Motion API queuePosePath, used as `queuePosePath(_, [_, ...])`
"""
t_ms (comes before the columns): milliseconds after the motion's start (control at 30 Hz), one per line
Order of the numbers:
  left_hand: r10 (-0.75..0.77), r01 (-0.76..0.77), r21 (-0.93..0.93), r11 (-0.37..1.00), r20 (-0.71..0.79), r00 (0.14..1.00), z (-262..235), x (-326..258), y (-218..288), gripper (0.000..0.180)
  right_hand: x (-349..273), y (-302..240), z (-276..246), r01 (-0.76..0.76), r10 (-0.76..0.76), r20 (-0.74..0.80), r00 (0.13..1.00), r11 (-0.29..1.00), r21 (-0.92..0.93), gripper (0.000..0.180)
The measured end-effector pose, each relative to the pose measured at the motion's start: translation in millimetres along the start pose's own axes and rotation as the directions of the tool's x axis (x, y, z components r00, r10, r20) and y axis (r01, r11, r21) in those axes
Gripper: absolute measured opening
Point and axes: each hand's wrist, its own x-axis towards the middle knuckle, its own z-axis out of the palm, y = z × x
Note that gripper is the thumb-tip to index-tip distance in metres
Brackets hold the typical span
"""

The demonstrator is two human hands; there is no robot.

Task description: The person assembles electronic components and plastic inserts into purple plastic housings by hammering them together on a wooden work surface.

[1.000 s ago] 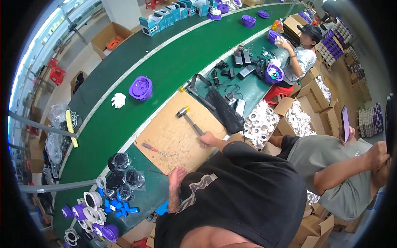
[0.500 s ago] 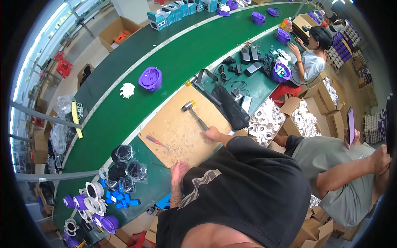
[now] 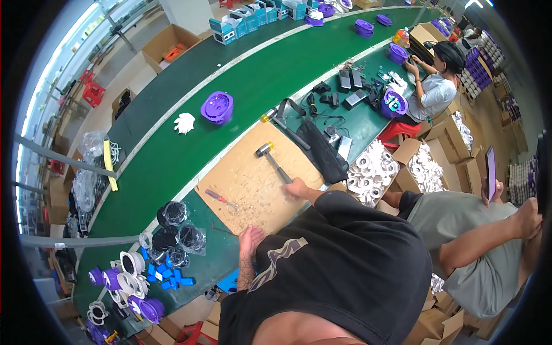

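My right hand [image 3: 296, 188] is closed around the dark handle of a mallet [image 3: 278, 165] with a yellow-tipped head. The mallet lies across a tan board [image 3: 241, 167] on the bench, its head toward the far side. My left hand [image 3: 251, 234] rests with its fingers stretched out at the board's near left edge, holding nothing. Between the hands and the far left edge lies a screwdriver [image 3: 217, 196] with a red handle. Small crumbs are scattered over the board near it. Another mallet [image 3: 286, 129] lies along the board's far right edge, beside a black bag [image 3: 319, 146].
A purple housing [image 3: 217, 107] and a white glove [image 3: 184, 123] lie on the green belt [image 3: 155, 155]. Film-wrapped black parts [image 3: 175, 236] and blue pieces [image 3: 167, 274] sit at left. A person [image 3: 440, 80] works at far right; another person [image 3: 466, 247] stands close by on my right, holding a phone [image 3: 490, 172].
The whole view has shifted slightly, so the bench things sit a little further right. Both my hands stay nearly where they were, the mallet still in my right.
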Motion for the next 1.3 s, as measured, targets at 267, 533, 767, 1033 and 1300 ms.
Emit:
queuePosePath(267, [0.115, -0.115, 0.012, 0.993, -0.056, 0.992, 0.7, -11.7, 4.3, 0.032, 3.5, 1.8, 1.5, 0.001, -0.001, 0.020, 1.000, 1.000, 0.028, 0.025])
queuePosePath(533, [0.064, 0.003, 0.393, 0.920, -0.160, 0.985, 8.9, -30.4, 8.0, 0.046, 2.2, 2.7, -0.2, -0.024, 0.024, 0.024, 0.999, 1.000, 0.019, 0.022])
queuePosePath(767, [0.021, 0.017, 0.163, 0.987, -0.230, 0.973, -3.0, -19.0, -13.7, 0.042, 2.8, 1.1, 3.2, -0.013, 0.013, 0.005, 1.000, 1.000, 0.006, 0.020])
queuePosePath(1033, [-0.049, 0.069, 0.126, 0.990, -0.150, 0.987, -3.6, -19.7, -6.3, 0.044, 5.6, 1.5, 2.4, -0.024, 0.024, 0.003, 1.000, 0.999, 0.031, 0.021])
queuePosePath(1300, [-0.033, 0.047, 0.118, 0.992, -0.116, 0.993, -7.6, -17.6, -9.7, 0.042, 4.5, 0.7, 2.4, -0.017, 0.017, 0.007, 1.000, 1.000, 0.014, 0.023])
